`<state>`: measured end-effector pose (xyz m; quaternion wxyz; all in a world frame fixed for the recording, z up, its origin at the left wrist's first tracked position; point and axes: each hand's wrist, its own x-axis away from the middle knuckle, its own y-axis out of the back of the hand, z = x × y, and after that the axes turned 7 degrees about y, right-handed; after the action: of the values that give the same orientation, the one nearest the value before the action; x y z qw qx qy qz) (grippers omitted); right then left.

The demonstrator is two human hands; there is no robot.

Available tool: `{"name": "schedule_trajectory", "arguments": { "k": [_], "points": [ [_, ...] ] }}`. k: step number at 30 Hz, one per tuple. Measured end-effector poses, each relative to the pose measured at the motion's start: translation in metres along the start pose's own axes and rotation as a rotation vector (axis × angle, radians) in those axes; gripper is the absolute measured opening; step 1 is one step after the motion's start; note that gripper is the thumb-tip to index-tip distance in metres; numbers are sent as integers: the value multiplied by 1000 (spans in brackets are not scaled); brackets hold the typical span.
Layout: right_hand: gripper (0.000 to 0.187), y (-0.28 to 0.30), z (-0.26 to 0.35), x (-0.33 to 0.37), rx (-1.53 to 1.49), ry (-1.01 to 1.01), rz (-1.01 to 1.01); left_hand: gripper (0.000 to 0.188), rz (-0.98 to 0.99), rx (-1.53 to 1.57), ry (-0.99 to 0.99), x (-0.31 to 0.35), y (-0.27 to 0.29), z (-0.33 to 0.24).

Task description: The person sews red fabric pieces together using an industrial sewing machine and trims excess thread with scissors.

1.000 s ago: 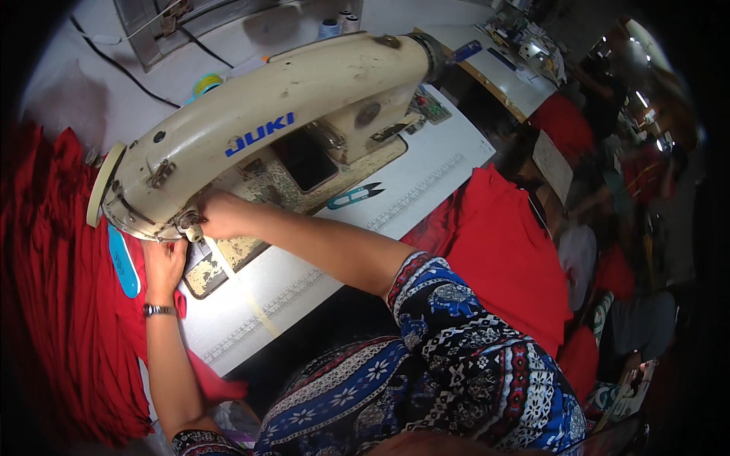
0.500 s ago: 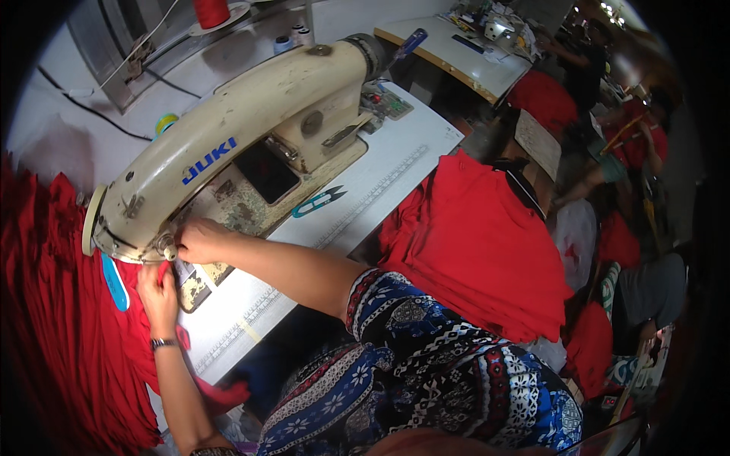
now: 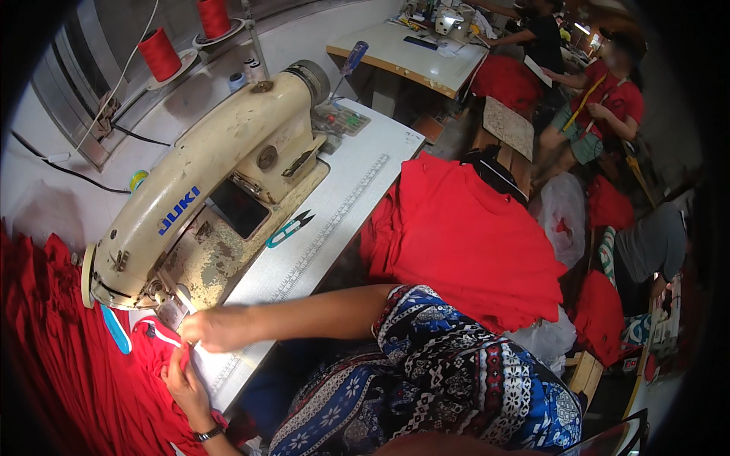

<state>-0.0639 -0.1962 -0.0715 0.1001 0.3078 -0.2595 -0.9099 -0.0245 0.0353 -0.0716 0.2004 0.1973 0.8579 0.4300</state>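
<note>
A red garment (image 3: 156, 351) with a white band along its neck edge lies at the left end of the cream sewing machine (image 3: 220, 144), just in front of the needle area. My left hand (image 3: 182, 386) grips the garment's edge between thumb and fingers. Right beside it my right hand (image 3: 217, 328) is closed in a pinch at that same edge, its fingertips partly hidden. A blue oblong piece (image 3: 116, 331) lies left of the garment. Teal thread snips (image 3: 289, 230) rest on the white table (image 3: 323, 235), and a dark phone (image 3: 239, 209) sits on the machine bed.
A heap of red fabric (image 3: 38, 327) hangs at the left. Stacked red garments (image 3: 464, 235) lie to the right. Red thread cones (image 3: 160, 57) stand behind the machine. Farther back, a person in red (image 3: 608, 106) and others are near another table (image 3: 403, 49).
Both hands have moved away from the needle area toward me, bringing the garment's white-banded edge into view. My view has shifted, showing more of the room behind.
</note>
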Motion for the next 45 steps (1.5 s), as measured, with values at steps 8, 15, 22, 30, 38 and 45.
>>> {"name": "schedule_trajectory", "arguments": {
  "k": [8,15,22,30,38,45],
  "points": [
    [18,31,121,-18,-392,-169,352,23,-100,623,111,93,73,-51],
    [27,73,163,-34,-630,153,289,23,-736,266,325,51,160,-64],
    [26,102,25,27,248,-499,221,10,-158,476,179,-35,11,8],
    [31,92,44,-14,326,-335,66,11,-248,449,88,-38,26,-38],
    [24,37,5,-49,-561,-473,192,16,-166,642,160,-37,20,-20],
    [23,41,3,-44,-807,-605,133,19,-18,550,276,-38,30,-21]
  ]
}}
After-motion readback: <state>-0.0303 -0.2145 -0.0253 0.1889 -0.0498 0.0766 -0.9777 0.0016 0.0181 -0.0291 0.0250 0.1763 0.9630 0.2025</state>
